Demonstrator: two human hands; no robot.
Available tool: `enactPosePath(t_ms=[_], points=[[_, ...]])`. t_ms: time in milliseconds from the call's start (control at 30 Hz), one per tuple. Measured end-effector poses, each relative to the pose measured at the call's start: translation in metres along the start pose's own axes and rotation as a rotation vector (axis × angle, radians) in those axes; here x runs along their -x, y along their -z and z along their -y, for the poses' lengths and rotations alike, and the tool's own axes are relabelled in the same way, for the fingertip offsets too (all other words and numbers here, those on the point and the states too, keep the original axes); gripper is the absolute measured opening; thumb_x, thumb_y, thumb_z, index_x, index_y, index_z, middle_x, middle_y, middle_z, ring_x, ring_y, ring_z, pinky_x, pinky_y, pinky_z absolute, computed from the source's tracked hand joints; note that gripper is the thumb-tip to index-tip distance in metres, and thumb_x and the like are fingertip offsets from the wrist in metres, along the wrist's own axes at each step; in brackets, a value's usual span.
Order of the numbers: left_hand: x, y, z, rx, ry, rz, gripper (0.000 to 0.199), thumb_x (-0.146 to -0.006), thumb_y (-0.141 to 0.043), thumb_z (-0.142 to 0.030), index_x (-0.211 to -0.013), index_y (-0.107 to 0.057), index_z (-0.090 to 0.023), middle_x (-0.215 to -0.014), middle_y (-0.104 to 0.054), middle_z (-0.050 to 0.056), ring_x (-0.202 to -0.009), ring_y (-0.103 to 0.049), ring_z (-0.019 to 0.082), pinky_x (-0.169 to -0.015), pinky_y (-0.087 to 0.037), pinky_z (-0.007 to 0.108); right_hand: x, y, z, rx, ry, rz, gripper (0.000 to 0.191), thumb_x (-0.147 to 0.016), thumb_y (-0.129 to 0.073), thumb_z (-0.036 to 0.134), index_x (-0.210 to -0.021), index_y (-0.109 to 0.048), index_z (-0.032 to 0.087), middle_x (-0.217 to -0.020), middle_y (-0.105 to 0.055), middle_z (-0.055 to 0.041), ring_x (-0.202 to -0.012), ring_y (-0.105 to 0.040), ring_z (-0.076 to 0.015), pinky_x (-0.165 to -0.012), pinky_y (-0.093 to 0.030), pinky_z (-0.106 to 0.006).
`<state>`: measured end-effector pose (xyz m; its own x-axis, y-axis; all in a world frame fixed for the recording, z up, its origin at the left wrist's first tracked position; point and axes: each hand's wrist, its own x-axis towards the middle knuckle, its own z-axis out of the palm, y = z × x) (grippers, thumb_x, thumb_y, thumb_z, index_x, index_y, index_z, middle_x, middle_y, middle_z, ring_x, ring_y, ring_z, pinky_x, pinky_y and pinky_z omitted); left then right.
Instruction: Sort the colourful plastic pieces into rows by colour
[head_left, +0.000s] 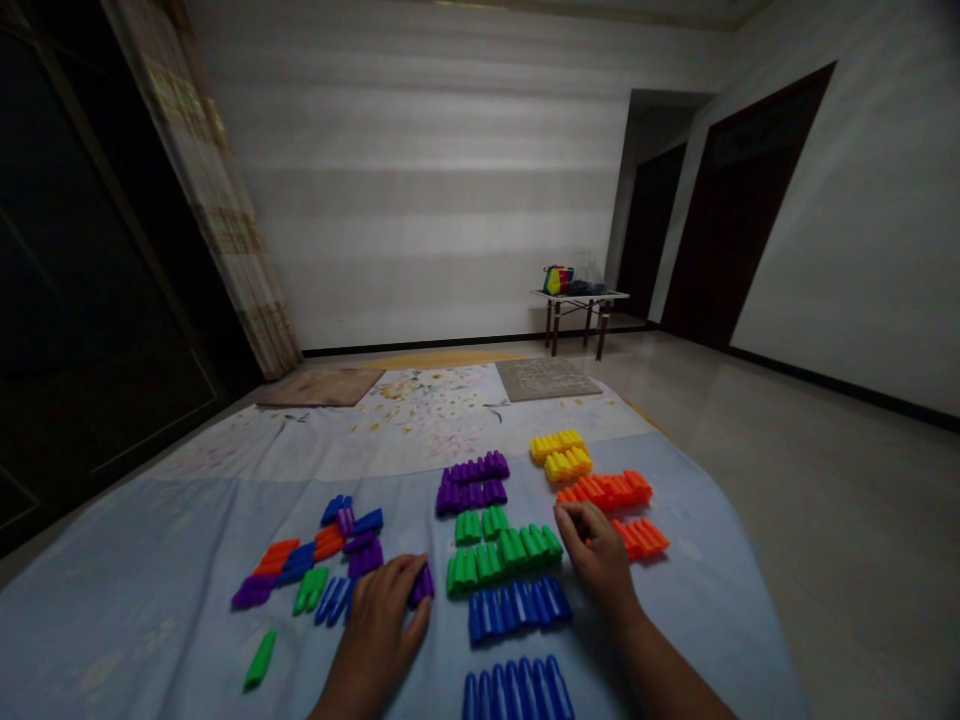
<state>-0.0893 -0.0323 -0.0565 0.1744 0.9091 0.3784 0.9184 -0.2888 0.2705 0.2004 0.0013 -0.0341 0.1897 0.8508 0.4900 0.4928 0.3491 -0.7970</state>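
My left hand (386, 608) is closed around a purple plastic piece (422, 587), its thumb and fingers at the sides. My right hand (598, 555) has its fingers curled together beside the orange pieces (609, 490); what they hold, if anything, is hidden. Between my hands lie rows of slim, tapered plastic pieces: green (499, 558), and nearer me blue (519, 610). Further back are purple rows (472, 483) and yellow ones (561, 456). To the left of my left hand is a mixed cluster with orange pieces (328, 541), and a single green piece (260, 660) lies apart.
Everything rests on a pale blue and floral cloth (180, 540). Two flat mats, one brown (322, 387) and one grey-brown (547, 380), lie at its far side. Beyond, a small folding table (611, 295) with a colourful bag (556, 281) stands near the wall.
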Motion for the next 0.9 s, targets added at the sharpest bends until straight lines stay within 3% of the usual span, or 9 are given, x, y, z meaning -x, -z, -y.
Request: enactPosePath(t_ms=[367,600,733,900], points=[[0.005,-0.004,0.004,-0.069,0.006,-0.022,0.039,-0.079,-0.047,-0.036,-0.117,-0.053,-0.026,-0.115,-0.062,0.005,-0.110,-0.052,0.022,-0.100,-0.029,0.048,0.002,0.002,-0.003,-0.028,-0.068,0.011,0.030,-0.084,-0.047,0.044,-0.077,-0.061,0.018,-0.072,-0.059,-0.0034,-0.066,-0.054,-0.0156,-0.062,-0.042,-0.027],[0.000,0.005,0.002,-0.030,0.148,-0.008,0.039,-0.073,-0.054,-0.039,-0.109,-0.059,-0.024,-0.109,-0.065,0.006,-0.107,-0.054,0.024,-0.099,-0.029,0.050,0.003,0.004,0.004,-0.021,-0.057,0.026,0.030,-0.084,-0.046,0.044,-0.076,-0.061,0.019,-0.073,-0.059,-0.0033,-0.067,-0.054,-0.0156,-0.061,-0.042,-0.026],[-0.023,0.015,0.000,0.019,0.195,-0.020,0.038,-0.072,-0.055,-0.041,-0.106,-0.060,-0.026,-0.109,-0.064,0.005,-0.108,-0.052,0.025,-0.098,-0.031,0.048,0.003,0.002,0.003,-0.012,-0.037,0.035,0.030,-0.084,-0.046,0.043,-0.076,-0.061,0.019,-0.071,-0.059,-0.0030,-0.064,-0.054,-0.0148,-0.060,-0.043,-0.025],[-0.083,0.029,-0.016,0.086,0.123,0.017,0.038,-0.074,-0.053,-0.040,-0.108,-0.058,-0.025,-0.112,-0.061,0.004,-0.109,-0.050,0.023,-0.096,-0.031,0.043,0.004,0.000,0.003,-0.008,-0.008,0.032,0.029,-0.085,-0.045,0.042,-0.076,-0.062,0.019,-0.071,-0.060,-0.0029,-0.063,-0.054,-0.0147,-0.059,-0.043,-0.025]])
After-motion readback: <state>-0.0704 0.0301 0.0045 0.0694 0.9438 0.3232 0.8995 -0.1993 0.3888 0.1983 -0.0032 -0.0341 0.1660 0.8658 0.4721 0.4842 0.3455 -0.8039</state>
